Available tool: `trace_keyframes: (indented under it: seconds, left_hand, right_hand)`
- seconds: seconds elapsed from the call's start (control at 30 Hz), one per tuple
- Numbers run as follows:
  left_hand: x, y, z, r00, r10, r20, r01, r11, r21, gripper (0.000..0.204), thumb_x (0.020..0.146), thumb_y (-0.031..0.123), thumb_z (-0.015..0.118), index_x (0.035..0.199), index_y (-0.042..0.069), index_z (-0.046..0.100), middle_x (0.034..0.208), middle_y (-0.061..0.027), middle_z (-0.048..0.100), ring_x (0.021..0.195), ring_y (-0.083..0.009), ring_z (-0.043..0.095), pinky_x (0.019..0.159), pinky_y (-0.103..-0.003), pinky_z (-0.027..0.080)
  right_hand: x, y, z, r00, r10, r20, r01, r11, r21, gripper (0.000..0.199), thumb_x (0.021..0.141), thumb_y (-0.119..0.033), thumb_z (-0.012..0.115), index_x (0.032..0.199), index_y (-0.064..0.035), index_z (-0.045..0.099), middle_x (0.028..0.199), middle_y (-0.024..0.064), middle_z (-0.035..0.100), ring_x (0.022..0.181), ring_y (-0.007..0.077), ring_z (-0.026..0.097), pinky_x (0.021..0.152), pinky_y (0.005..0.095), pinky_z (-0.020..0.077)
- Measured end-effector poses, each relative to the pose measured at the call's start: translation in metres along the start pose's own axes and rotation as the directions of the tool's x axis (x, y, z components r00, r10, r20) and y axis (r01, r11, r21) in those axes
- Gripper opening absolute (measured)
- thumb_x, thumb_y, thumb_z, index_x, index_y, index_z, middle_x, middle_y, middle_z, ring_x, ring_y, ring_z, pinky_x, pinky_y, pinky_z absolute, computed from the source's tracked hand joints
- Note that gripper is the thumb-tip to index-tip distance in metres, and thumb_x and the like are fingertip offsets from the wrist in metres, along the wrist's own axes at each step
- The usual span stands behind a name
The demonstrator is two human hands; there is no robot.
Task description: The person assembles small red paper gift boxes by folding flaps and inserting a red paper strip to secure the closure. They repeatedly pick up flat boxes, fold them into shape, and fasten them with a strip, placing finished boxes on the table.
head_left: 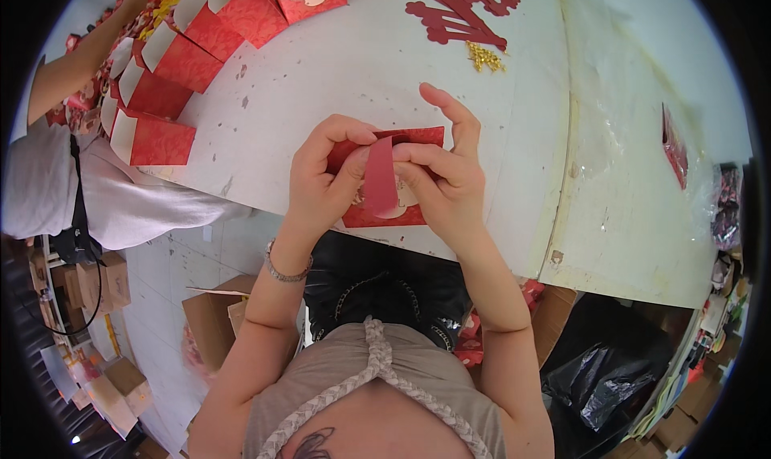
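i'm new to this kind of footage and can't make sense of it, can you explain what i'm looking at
There's no machine: a person is using their bare hands. This single picture comes from a fisheye camera worn on their head, looking down, so straight edges bend.

The left hand and right hand hold a red paper packet, with a red strip across its front. On the white table are red boxes, dark red cut-outs and small gold pieces. Another person's arm shows at upper left.

Worktable: scuffed white, seam toward right edge | Floor: pale tiles below near-left corner | Cardboard boxes: floor's left | Light: bright
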State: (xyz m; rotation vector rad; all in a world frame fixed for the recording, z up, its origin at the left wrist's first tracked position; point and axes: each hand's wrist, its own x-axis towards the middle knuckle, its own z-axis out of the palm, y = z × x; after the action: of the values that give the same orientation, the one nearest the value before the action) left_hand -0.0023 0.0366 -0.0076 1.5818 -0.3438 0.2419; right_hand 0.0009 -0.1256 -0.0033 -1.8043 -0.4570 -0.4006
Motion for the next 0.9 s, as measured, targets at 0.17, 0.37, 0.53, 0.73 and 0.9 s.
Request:
trace_keyframes:
  seconds: [0.17,0.37,0.53,0.73,0.9]
  left_hand:
    - [0.001,-0.007,-0.002,0.991,0.127,0.03,-0.127,0.992,0.015,0.006,0.09,0.002,0.054,0.095,0.003,0.054,0.097,-0.008,0.058,0.079,-0.0113,0.056,0.069,-0.023,0.047]
    - [-0.004,-0.007,-0.001,0.991,0.126,0.044,-0.124,0.991,-0.038,0.005,0.089,0.002,0.055,0.094,0.003,0.053,0.097,-0.0097,0.059,0.079,-0.0122,0.056,0.066,-0.023,0.048]
    - [-0.011,-0.006,0.007,0.984,0.132,-0.122,-0.123,0.99,0.075,0.008,0.087,0.002,0.059,0.094,0.002,0.055,0.092,-0.0087,0.063,0.077,-0.0116,0.06,0.065,-0.023,0.049]
    - [-0.003,0.015,-0.007,0.993,0.119,0.017,-0.117,0.931,0.346,0.02,0.081,0.004,0.068,0.097,0.003,0.055,0.077,-0.0051,0.065,0.071,-0.011,0.064,0.063,-0.023,0.05]
    - [0.021,0.037,0.0,0.959,0.279,0.039,-0.267,0.855,0.444,0.016,0.079,0.002,0.065,0.093,0.007,0.062,0.075,-0.0048,0.065,0.062,-0.0167,0.063,0.056,-0.025,0.049]
  right_hand:
    - [-0.004,0.0,0.002,0.988,-0.142,-0.065,0.129,0.976,-0.173,0.019,0.066,-0.007,0.076,0.083,-0.0127,0.071,0.129,0.0107,0.047,0.12,0.0299,0.037,0.097,0.0408,0.03]
    - [-0.002,-0.001,0.005,0.976,-0.182,-0.121,0.162,0.974,-0.158,0.02,0.065,-0.005,0.076,0.083,-0.0114,0.07,0.125,0.0104,0.051,0.117,0.0289,0.041,0.095,0.0387,0.0309]
    - [-0.004,-0.008,0.006,0.998,0.015,-0.067,-0.018,0.999,-0.043,0.02,0.066,-0.004,0.075,0.084,-0.0106,0.07,0.119,0.0085,0.054,0.114,0.026,0.043,0.093,0.0356,0.0327]
    - [0.004,-0.024,0.002,0.966,0.259,-0.019,-0.242,0.924,0.295,0.023,0.073,0.001,0.073,0.09,-0.0062,0.059,0.089,0.0051,0.063,0.081,0.0134,0.06,0.074,0.0266,0.0494]
    - [0.013,-0.022,-0.009,0.956,0.258,0.139,-0.283,0.936,0.209,0.03,0.071,0.006,0.074,0.091,-0.003,0.053,0.081,0.0022,0.061,0.081,0.009,0.059,0.074,0.0233,0.0491]
